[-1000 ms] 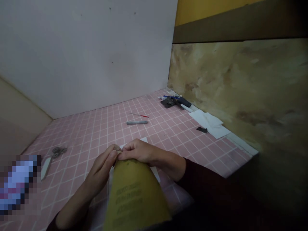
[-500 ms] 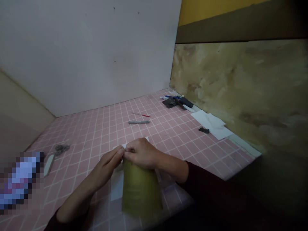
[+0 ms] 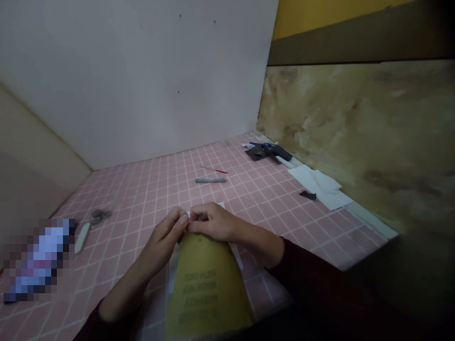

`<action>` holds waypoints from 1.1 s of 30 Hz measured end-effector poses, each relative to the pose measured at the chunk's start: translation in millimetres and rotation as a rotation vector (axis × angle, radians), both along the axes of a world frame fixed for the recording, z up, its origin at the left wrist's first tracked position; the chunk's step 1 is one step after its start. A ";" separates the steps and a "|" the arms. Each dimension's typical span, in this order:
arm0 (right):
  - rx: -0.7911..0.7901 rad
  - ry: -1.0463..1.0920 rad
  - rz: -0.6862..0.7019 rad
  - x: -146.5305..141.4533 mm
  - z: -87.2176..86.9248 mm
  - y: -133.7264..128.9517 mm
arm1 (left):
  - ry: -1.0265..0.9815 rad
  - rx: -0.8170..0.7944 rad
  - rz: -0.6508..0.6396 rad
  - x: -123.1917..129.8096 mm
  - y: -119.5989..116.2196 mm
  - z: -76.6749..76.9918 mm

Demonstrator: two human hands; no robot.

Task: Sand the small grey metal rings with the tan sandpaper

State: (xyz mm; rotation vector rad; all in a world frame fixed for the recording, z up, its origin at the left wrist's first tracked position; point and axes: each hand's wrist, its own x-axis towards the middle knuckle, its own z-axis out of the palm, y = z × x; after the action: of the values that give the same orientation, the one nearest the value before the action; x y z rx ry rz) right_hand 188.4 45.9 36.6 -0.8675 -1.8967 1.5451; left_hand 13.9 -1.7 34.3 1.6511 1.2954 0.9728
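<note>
A sheet of sandpaper (image 3: 209, 293), yellow backing up with dark printed lettering, curves down toward me over the near part of the table. My right hand (image 3: 211, 221) is closed on its far edge, thumb and fingers pinched. Beside it, my left hand (image 3: 169, 232) pinches the same edge near the left corner, the fingertips of both hands almost touching. Under the sandpaper lies white paper (image 3: 222, 205), mostly covered. What exactly sits between the fingertips is hidden.
Ahead on the pink checked table (image 3: 159, 184) lie a grey marker-like stick (image 3: 210, 180) and a thin red-handled tool (image 3: 221, 171). Scissors (image 3: 99, 215) and a white strip (image 3: 82, 238) are left. White sheets (image 3: 320, 187), a dark scrap (image 3: 308, 195) and dark pieces (image 3: 258, 152) line the right side.
The sandpaper's near end has spread wider and flatter toward me, and its lettering now shows. Both hands keep their pinch at the far edge. The whole view has shifted slightly.
</note>
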 end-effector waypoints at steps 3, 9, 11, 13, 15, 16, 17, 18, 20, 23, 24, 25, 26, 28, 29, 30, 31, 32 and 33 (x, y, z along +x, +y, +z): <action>-0.345 0.158 0.074 1.1 0.4 3.0 | -0.132 0.057 -0.027 -0.3 -2.5 2.8; -0.681 0.346 0.196 4.9 1.1 1.7 | -0.255 -0.038 -0.123 -6.5 -2.6 2.3; -0.704 0.375 0.219 6.1 1.1 0.2 | -0.279 -0.064 -0.158 -7.7 -1.7 2.2; -0.706 0.390 0.215 7.2 1.5 -1.0 | -0.271 -0.070 -0.182 -7.9 -0.9 2.8; -0.708 0.394 0.214 8.3 2.2 -1.5 | -0.248 -0.055 -0.190 -7.5 -0.4 3.2; -0.710 0.390 0.217 8.8 2.7 -1.3 | -0.233 -0.043 -0.195 -7.4 -0.2 3.1; -0.712 0.379 0.221 9.3 3.2 -0.8 | -0.217 -0.030 -0.199 -7.5 0.1 2.7; -0.709 0.355 0.224 9.8 3.7 -0.3 | -0.199 -0.017 -0.202 -7.9 0.4 2.1; -0.686 0.270 0.213 10.5 4.6 0.6 | -0.165 -0.001 -0.201 -9.5 1.2 0.2; -0.636 0.138 0.158 10.5 5.5 0.2 | -0.146 0.019 -0.179 -12.4 2.8 -2.2; -0.633 0.129 0.143 10.3 5.8 -0.4 | -0.148 0.024 -0.172 -12.8 3.2 -2.5; -0.638 0.142 0.134 9.9 6.1 -1.1 | -0.149 0.024 -0.164 -12.8 3.5 -2.6; -0.646 0.171 0.131 9.5 6.4 -1.7 | -0.153 0.022 -0.159 -12.3 3.5 -2.5; -0.668 0.237 0.129 8.6 7.2 -2.3 | -0.161 0.010 -0.154 -10.5 2.9 -2.3; -0.678 0.261 0.129 8.4 7.9 -2.4 | -0.169 0.003 -0.148 -9.4 2.3 -2.2; -0.687 0.276 0.129 8.3 8.8 -2.4 | -0.179 -0.001 -0.144 -8.4 1.5 -2.1; -0.697 0.285 0.132 8.6 9.8 -2.5 | -0.192 0.000 -0.138 -7.6 0.7 -2.0; -0.707 0.289 0.136 9.1 10.9 -2.6 | -0.203 0.000 -0.127 -7.1 -0.2 -1.8; -0.715 0.289 0.141 9.8 12.0 -2.8 | -0.209 -0.001 -0.117 -6.8 -1.0 -1.5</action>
State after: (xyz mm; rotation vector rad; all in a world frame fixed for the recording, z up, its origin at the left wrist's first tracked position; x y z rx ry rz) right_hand 198.2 43.1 48.5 -0.7344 -1.2176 2.3489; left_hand 7.1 -2.8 32.9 1.5602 1.0490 1.0430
